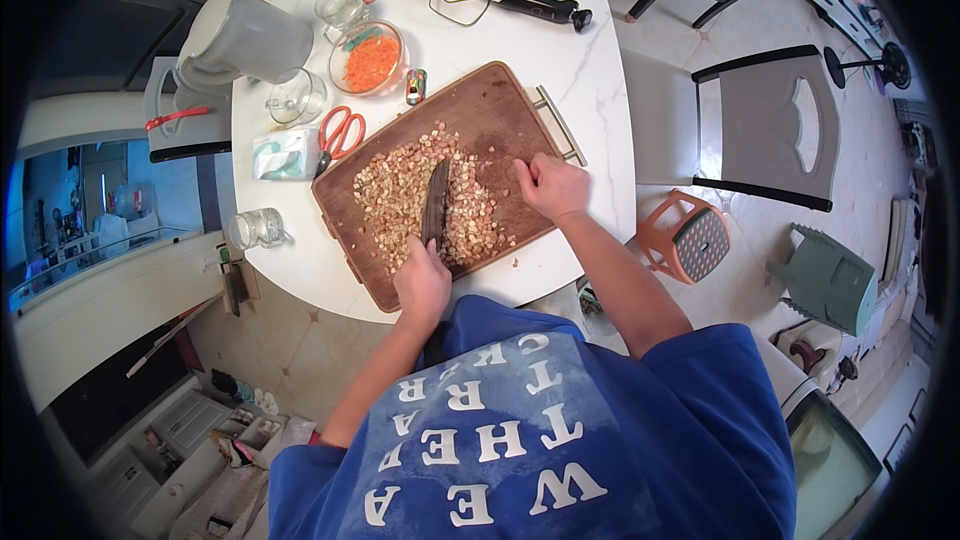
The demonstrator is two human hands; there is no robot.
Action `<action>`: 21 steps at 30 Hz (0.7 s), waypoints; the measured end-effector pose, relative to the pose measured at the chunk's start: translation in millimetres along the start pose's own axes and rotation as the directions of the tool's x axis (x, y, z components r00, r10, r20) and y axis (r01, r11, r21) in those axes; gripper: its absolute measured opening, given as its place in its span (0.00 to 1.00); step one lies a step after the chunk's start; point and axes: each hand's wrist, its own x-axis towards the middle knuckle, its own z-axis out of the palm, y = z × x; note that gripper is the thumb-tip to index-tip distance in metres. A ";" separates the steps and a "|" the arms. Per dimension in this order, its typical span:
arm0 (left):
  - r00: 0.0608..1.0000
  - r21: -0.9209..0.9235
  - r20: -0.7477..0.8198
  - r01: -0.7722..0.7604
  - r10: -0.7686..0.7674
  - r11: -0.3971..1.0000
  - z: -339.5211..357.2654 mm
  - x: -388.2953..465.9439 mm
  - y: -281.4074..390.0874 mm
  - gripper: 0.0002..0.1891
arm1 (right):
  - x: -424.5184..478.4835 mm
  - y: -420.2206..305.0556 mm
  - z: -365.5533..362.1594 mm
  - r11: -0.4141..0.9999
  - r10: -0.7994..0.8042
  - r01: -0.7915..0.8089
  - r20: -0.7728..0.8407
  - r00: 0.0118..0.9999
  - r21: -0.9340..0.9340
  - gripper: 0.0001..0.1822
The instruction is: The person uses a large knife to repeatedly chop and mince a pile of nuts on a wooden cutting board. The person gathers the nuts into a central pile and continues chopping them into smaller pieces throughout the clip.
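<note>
My left hand point(421, 277) grips the handle of a knife whose dark, streaked blade point(435, 199) points away from me. The blade lies among a spread of chopped nuts that look like peanuts point(390, 195), some still in reddish skins. Under them is a brown wooden cutting board point(495, 112) with a metal handle point(561, 126) at its right end, set at a slant on the table. Above the board's right side, my right hand point(555, 186) is loosely closed, fingers curled in; no object shows in it.
Beyond the board stand a glass bowl of shredded orange food point(371, 64), a toy car point(415, 86), and a black stick-shaped appliance point(544, 7). Orange-handled scissors point(341, 133), a tissue pack point(285, 155), a pitcher point(251, 34) and several glass cups point(256, 228) sit leftward. A chair point(765, 127) and orange stool point(682, 240) stand right.
</note>
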 end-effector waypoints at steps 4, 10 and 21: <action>0.995 -0.011 0.101 0.028 -0.027 1.000 -8.8 10.0 14.4 0.11 | 0.1 1.3 1.3 1.000 -0.007 0.007 -0.010 1.000 -0.003 0.21; 0.995 -0.021 0.099 0.023 -0.021 1.000 -19.5 19.0 3.1 0.11 | 0.0 1.9 2.0 1.000 0.005 -0.005 0.022 1.000 0.003 0.21; 0.998 -0.042 0.054 0.020 -0.017 0.999 -16.5 9.8 -11.1 0.16 | 1.1 1.3 1.2 1.000 -0.001 0.001 0.005 1.000 -0.001 0.21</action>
